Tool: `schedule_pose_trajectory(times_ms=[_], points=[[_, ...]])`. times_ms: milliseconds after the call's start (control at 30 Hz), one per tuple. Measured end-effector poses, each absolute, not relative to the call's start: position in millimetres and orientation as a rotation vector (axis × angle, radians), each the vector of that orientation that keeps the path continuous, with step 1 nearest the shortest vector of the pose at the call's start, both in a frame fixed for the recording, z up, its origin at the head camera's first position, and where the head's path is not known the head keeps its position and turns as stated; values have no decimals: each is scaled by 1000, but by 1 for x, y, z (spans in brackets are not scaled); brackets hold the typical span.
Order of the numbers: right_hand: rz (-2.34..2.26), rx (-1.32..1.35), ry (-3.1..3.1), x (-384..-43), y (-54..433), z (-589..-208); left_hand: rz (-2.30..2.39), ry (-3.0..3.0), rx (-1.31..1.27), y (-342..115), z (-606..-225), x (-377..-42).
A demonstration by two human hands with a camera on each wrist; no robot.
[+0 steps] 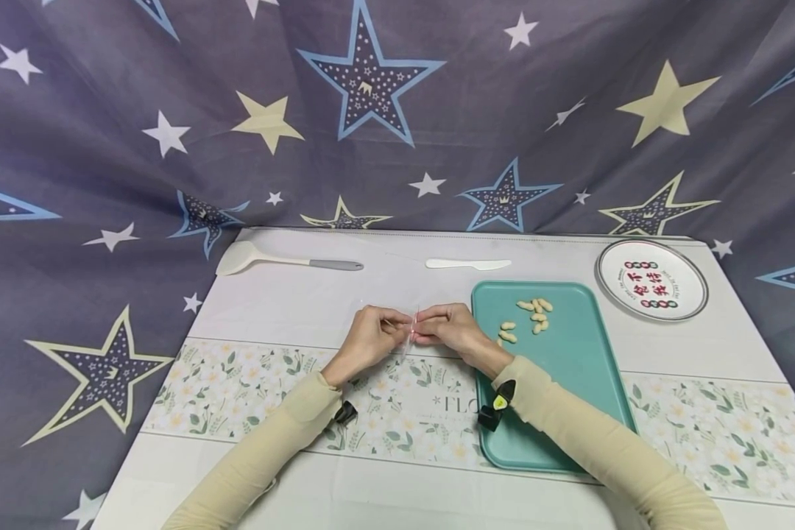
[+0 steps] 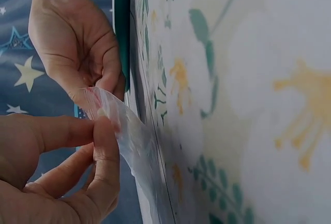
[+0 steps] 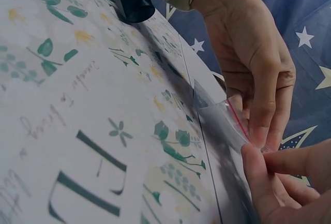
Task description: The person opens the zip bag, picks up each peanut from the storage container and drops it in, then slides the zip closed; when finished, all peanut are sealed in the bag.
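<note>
Both hands meet over the middle of the table at a clear zip-lock bag (image 2: 135, 136) with a red line along its top. My left hand (image 1: 375, 336) pinches the bag's top edge between thumb and fingers. Right beside it, my right hand (image 1: 452, 327) pinches the same edge, fingertips close to the left ones. In the right wrist view the red strip (image 3: 237, 120) runs slantwise to the fingertips, and the bag hangs down from it. Several peanuts (image 1: 539, 316) lie on the green tray (image 1: 570, 383) to the right, under the right forearm.
A white spatula (image 1: 238, 258) with a grey handle and a white plastic knife (image 1: 467, 263) lie along the back of the table. At the back right stands a round plate (image 1: 652, 305) with red and black print. A star-patterned cloth (image 1: 397, 169) hangs behind.
</note>
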State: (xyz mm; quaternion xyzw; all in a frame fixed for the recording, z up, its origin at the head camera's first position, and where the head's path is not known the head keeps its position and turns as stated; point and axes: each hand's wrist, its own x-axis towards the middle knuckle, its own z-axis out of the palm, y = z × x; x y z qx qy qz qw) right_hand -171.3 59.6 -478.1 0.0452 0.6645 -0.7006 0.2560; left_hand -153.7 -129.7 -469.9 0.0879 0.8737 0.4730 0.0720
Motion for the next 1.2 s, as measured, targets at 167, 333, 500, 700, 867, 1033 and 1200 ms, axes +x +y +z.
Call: schedule_pose_trajectory(times_ms=[167,333,500,700,867,1033,1200], points=[[-1889,117,1828,-171,60,-478,1441,2616,260,-133,-468,-154],[-1870,111,1855,-171,61,-478,1457,2598,270,-136,-468,-154],[-1849,101,1877,-172,62,-480,1449,2598,257,-138,-467,-153],[-1842,79,1887,-172,62,-479,1416,2640,233,-140,-463,-152],[-1829,53,1918,-172,65,-479,1418,2681,289,-141,-458,-149],[-1839,26,1949,-174,66,-480,1405,2721,386,-139,-454,-148],[-1859,-4,1943,-174,68,-479,1389,2774,475,-142,-451,-149]])
